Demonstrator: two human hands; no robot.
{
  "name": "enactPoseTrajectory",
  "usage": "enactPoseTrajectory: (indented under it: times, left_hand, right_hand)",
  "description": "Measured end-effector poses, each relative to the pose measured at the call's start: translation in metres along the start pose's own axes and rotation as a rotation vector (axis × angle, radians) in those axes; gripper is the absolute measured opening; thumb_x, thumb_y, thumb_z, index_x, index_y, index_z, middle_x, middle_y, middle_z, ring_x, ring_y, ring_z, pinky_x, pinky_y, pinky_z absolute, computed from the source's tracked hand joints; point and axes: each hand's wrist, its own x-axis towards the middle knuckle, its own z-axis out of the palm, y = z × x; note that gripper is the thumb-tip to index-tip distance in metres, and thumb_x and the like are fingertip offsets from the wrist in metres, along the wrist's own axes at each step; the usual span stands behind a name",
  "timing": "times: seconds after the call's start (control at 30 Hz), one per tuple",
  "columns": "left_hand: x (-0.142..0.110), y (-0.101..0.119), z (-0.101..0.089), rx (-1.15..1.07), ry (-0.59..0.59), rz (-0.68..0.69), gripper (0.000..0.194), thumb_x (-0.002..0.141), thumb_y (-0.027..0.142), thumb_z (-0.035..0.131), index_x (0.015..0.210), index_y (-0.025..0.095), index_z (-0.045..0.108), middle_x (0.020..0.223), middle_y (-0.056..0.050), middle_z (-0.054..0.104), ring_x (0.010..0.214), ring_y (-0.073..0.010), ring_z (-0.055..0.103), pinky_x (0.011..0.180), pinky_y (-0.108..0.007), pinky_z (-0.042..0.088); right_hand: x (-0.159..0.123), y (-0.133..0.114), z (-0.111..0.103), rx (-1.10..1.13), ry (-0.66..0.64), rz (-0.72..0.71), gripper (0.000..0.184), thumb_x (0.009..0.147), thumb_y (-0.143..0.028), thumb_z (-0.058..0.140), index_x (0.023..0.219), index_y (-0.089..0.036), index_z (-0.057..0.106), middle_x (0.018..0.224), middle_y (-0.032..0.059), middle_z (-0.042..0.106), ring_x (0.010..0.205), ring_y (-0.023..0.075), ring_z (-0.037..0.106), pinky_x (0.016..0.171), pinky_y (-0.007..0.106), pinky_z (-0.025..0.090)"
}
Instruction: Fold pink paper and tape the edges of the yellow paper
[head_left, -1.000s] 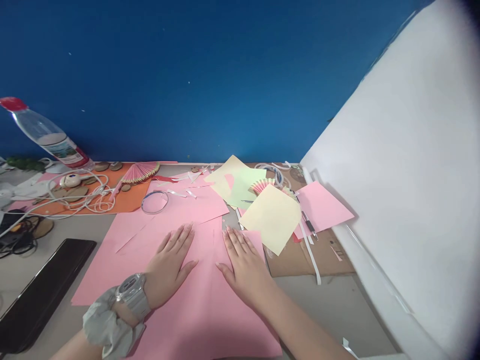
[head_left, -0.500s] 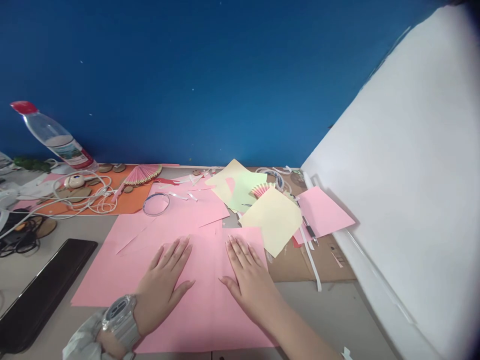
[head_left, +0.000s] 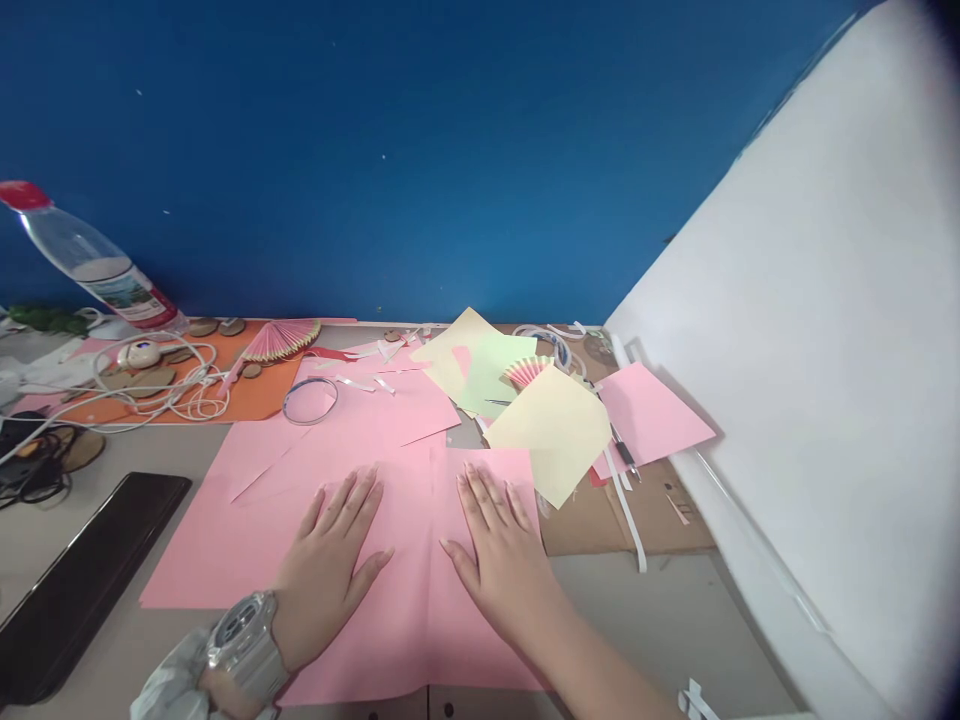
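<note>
Lying palm-down on a creased pink sheet [head_left: 405, 610] with left hand [head_left: 326, 580] and right hand [head_left: 499, 565], either side of the crease, both unclenched with fingers extended. Can see the sheet flat on the bench [head_left: 637, 620], partly over other pink paper [head_left: 217, 540]. Crowded at its far right corner by a pale yellow sheet [head_left: 555, 430], beside cardboard [head_left: 585, 525] with a pen [head_left: 624, 452] near. Beyond, a wire ring [head_left: 310, 401]; farther left, white cables [head_left: 180, 390] tangled across orange paper [head_left: 259, 395]; nearer, a black phone [head_left: 90, 580]. By the blue wall [head_left: 450, 160], a red-capped bottle [head_left: 112, 275]; cannot tell its fill.
</note>
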Motion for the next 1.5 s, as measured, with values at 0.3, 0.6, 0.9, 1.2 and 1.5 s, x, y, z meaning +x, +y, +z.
enactPoseTrajectory:
  times: [0.3,0.6,0.9,1.2,1.5]
  left_hand:
    - [0.013,-0.002,-0.003,-0.015,0.021,-0.034,0.059,0.092,0.044,0.035,0.144,0.018,0.023,0.15,-0.008,0.023,0.137,-0.0282,0.022,0.106,-0.05,0.027]
    - [0.011,-0.013,-0.01,0.001,-0.045,0.175,0.058,0.094,0.039,0.034,0.146,0.023,0.015,0.152,-0.004,0.016,0.139,-0.0259,0.017,0.108,-0.047,0.025]
    - [0.004,-0.005,-0.006,-0.046,-0.021,0.106,0.075,0.088,0.056,0.038,0.147,0.021,0.009,0.152,-0.009,0.015,0.138,-0.0282,0.017,0.11,-0.047,0.019]
    - [0.002,-0.001,-0.002,-0.048,-0.013,0.062,0.077,0.088,0.055,0.039,0.147,0.018,0.006,0.152,-0.008,0.016,0.139,-0.0283,0.015,0.11,-0.047,0.017]
    - [0.002,0.002,-0.004,-0.063,-0.008,0.049,0.077,0.088,0.054,0.039,0.147,0.017,0.005,0.152,-0.008,0.016,0.139,-0.0284,0.015,0.11,-0.047,0.015]
  right_hand:
    - [0.018,0.011,-0.009,0.01,0.001,-0.099,0.063,0.093,-0.05,0.024,0.145,-0.015,0.018,0.151,0.0054,0.019,0.139,0.0227,0.015,0.112,0.056,0.011]
    - [-0.009,-0.011,-0.013,0.066,-0.064,-0.04,0.06,0.094,-0.047,0.026,0.144,-0.015,0.023,0.15,0.0059,0.019,0.138,0.0239,0.02,0.111,0.053,0.018]
    - [-0.002,0.013,-0.014,0.081,-0.068,-0.177,0.065,0.093,-0.052,0.026,0.146,-0.017,0.016,0.152,0.0031,0.013,0.139,0.0219,0.015,0.112,0.046,0.021]
    - [-0.004,0.01,-0.008,0.031,-0.05,-0.118,0.062,0.094,-0.048,0.026,0.146,-0.018,0.014,0.152,0.0019,0.011,0.14,0.0205,0.011,0.113,0.044,0.02]
    - [-0.005,0.007,-0.005,0.01,-0.025,-0.088,0.061,0.094,-0.045,0.028,0.146,-0.018,0.014,0.152,0.0021,0.012,0.14,0.0204,0.011,0.112,0.043,0.022]
